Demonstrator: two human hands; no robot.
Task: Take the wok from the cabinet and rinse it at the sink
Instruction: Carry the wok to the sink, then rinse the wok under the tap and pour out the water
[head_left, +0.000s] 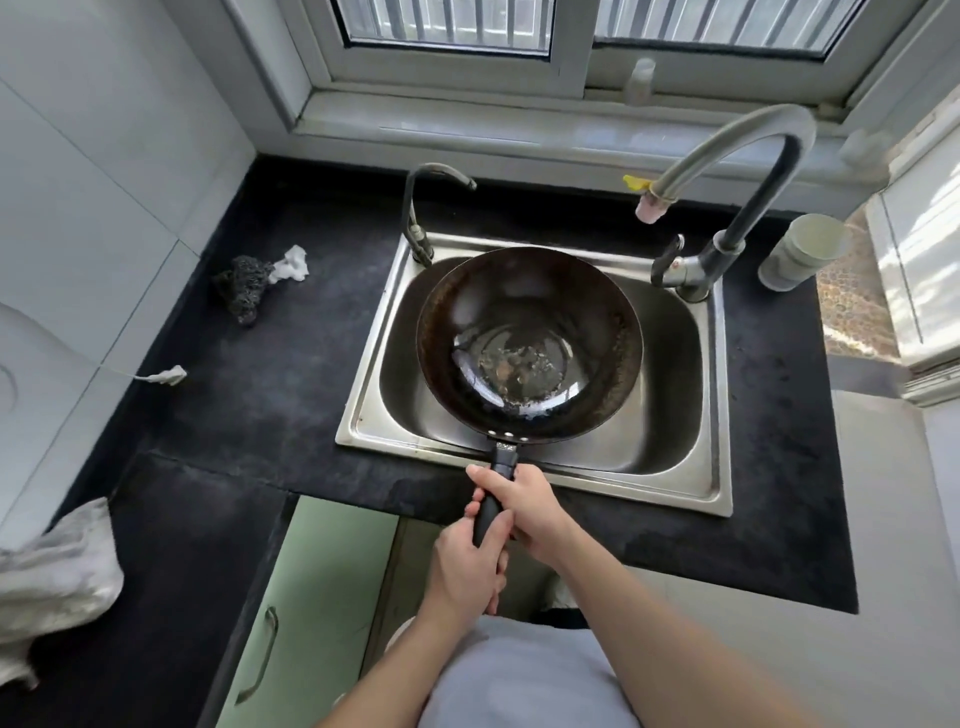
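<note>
Wok handle (503, 460) largely under left hand (470, 564), right hand (525, 512).

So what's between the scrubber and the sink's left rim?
Head view: a white crumpled scrap beside the scrubber, then bare black countertop up to the sink rim.

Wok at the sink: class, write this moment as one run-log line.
wok over sink | left grip, right grip hold handle | tap: no stream seen
</note>
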